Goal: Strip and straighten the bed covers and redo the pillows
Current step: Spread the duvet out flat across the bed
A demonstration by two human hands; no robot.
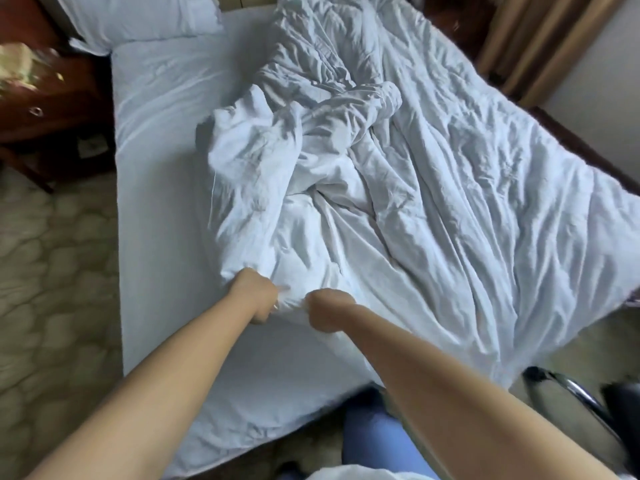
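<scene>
The white duvet (398, 188) is soft, thick and deeply creased, heaped in rumpled folds across the middle and right of the bed, with one bunched corner drawn toward the near left edge. Its far right side lies flatter, marked by fine wrinkles, and spills over the right edge of the mattress. Under it the fitted sheet (159, 140) is smooth and pale, bare along the left strip and at the near end. A plump white pillow (138, 19) sits at the far left corner, at the head of the bed.

Left of the bed stands a dark reddish wooden nightstand (41, 109) with a ring pull and something crumpled on top. The floor (52, 271) has a beige, pebble-like pattern. At the near right is a chair with a shiny metal frame (568, 393); tan curtains (540, 43) hang at the far right.

Both forearms reach forward, bare. The left hand (254, 296) and right hand (329, 313) are fisted side by side, each clutching the duvet's gathered near corner.
</scene>
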